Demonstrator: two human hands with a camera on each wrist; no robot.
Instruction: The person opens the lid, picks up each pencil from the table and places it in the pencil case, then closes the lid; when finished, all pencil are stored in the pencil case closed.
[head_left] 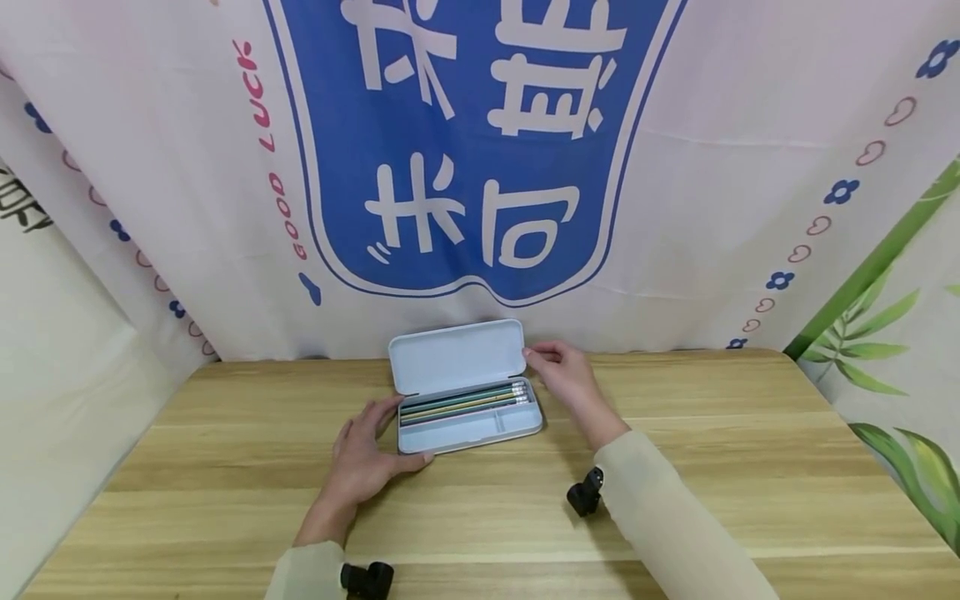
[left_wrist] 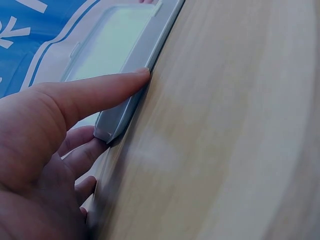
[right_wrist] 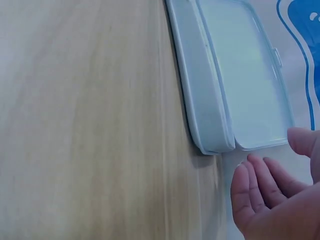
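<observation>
A light blue pencil case [head_left: 450, 437] lies with its lid up at the far edge of the wooden table. Several pencils [head_left: 457, 405] lie side by side in its rear compartment. My left hand [head_left: 362, 458] holds the case by its left end, thumb along the front wall and fingers at the side; the left wrist view shows the thumb [left_wrist: 105, 95] against the case. Beside the right edge of the raised lid [head_left: 457, 358] is my right hand [head_left: 564, 375]. Its fingers are loosely bent, with the thumb tip close to the lid's corner; whether it touches is unclear.
Behind the table hangs a white curtain [head_left: 697, 208] with a blue printed panel, and the lid stands close to it. The case's small front compartments [head_left: 520, 418] are divided by a thin wall. Black wrist cameras [head_left: 585, 492] are on both sleeves.
</observation>
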